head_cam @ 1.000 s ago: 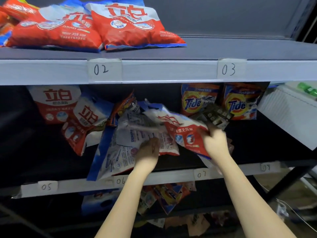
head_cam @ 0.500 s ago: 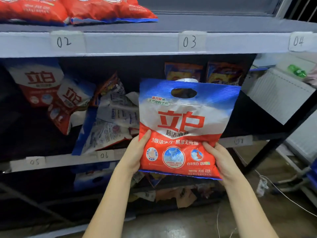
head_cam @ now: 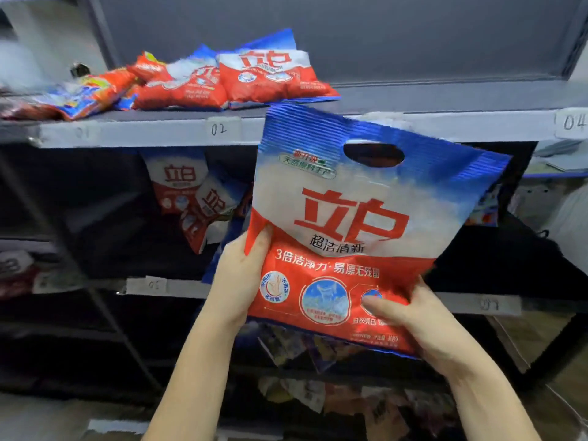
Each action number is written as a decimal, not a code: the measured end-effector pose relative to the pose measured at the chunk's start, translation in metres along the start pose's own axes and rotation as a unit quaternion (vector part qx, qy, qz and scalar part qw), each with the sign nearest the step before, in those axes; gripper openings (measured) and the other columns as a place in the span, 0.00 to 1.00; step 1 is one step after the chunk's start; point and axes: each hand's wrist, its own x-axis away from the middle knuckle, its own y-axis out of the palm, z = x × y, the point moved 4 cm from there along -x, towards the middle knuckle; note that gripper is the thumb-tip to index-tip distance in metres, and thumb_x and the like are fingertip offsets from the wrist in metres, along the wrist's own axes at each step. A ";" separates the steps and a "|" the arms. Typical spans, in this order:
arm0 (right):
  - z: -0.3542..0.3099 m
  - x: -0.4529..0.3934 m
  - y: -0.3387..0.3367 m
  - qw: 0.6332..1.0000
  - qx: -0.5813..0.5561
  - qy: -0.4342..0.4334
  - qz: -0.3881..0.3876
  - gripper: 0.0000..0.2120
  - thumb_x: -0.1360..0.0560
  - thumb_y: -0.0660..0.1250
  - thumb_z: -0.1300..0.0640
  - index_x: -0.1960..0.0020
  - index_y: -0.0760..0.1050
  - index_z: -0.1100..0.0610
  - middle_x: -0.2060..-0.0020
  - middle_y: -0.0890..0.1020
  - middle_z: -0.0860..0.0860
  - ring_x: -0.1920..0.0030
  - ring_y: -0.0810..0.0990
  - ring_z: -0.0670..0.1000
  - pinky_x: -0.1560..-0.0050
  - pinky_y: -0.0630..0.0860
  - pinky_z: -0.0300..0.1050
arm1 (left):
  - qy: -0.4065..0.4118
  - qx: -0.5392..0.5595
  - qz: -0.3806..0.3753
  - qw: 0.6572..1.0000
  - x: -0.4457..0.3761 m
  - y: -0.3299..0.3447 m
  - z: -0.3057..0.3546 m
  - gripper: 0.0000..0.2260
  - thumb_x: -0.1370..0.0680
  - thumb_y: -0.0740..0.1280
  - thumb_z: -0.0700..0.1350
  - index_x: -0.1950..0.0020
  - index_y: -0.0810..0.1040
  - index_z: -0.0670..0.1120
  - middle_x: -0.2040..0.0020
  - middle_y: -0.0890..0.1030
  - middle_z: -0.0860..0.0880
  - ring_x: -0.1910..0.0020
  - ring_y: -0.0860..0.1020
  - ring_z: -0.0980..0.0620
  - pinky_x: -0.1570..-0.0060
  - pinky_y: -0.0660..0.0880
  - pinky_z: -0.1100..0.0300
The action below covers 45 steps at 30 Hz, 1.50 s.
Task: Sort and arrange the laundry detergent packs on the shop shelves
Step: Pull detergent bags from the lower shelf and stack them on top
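Note:
I hold a large red, white and blue detergent pack (head_cam: 353,218) with a handle hole upright in front of the shelves. My left hand (head_cam: 240,275) grips its lower left edge, thumb on the front. At the lower right corner my right hand (head_cam: 413,319) grips it, thumb across the front. On the top shelf (head_cam: 445,122) lie two matching red packs (head_cam: 270,78) flat near label 02, with smaller orange packs (head_cam: 95,90) to their left. More red and white packs (head_cam: 187,192) lean on the middle shelf behind the held pack.
Shelf edges carry paper labels 02 (head_cam: 219,129), 04 (head_cam: 574,121) and 05 (head_cam: 156,285). Mixed packs (head_cam: 305,354) fill the lower shelf below my hands. The top shelf right of the red packs is bare grey board. A dark upright post (head_cam: 105,313) stands at the left.
I pulled the large pack out of the middle shelf's heap, and both hands have raised it toward the top shelf. My view has tilted up and shifted left.

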 end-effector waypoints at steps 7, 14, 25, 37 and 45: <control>-0.114 -0.039 0.035 0.988 0.063 -0.134 -0.048 0.23 0.34 0.74 0.64 0.43 0.73 0.51 0.55 0.86 0.47 0.57 0.85 0.48 0.62 0.80 0.38 | 0.127 -0.006 0.075 0.989 -0.037 -0.030 0.085 0.13 0.20 0.59 0.54 0.57 0.78 0.49 0.65 0.84 0.53 0.66 0.83 0.55 0.68 0.78 0.64; -0.203 -0.126 0.089 0.964 0.157 -0.204 -0.070 0.14 0.29 0.72 0.59 0.46 0.74 0.48 0.59 0.84 0.41 0.61 0.84 0.42 0.62 0.80 0.34 | 0.195 -0.017 0.141 0.970 -0.118 -0.077 0.152 0.11 0.18 0.58 0.51 0.55 0.77 0.51 0.64 0.82 0.57 0.67 0.81 0.63 0.68 0.75 0.68; -0.237 -0.283 0.142 0.938 0.313 -0.148 -0.001 0.21 0.27 0.69 0.47 0.37 0.73 0.54 0.46 0.80 0.51 0.54 0.80 0.48 0.67 0.75 0.40 | 0.155 -0.256 0.228 0.926 -0.285 -0.131 0.162 0.16 0.18 0.57 0.48 0.44 0.78 0.37 0.45 0.80 0.37 0.44 0.77 0.38 0.44 0.73 0.49; -0.229 -0.285 0.140 0.898 0.416 -0.128 0.061 0.24 0.25 0.66 0.45 0.35 0.69 0.57 0.50 0.77 0.52 0.58 0.78 0.52 0.67 0.75 0.40 | 0.098 -0.309 0.220 0.920 -0.311 -0.129 0.137 0.22 0.20 0.57 0.52 0.35 0.70 0.37 0.35 0.74 0.38 0.36 0.72 0.38 0.38 0.67 0.51; -0.228 -0.246 0.118 0.853 0.456 -0.209 0.144 0.10 0.23 0.63 0.52 0.46 0.68 0.57 0.51 0.77 0.53 0.53 0.74 0.52 0.56 0.70 0.45 | 0.176 -0.409 0.238 0.863 -0.249 -0.121 0.130 0.20 0.20 0.59 0.47 0.30 0.65 0.40 0.31 0.65 0.39 0.31 0.62 0.40 0.32 0.58 0.51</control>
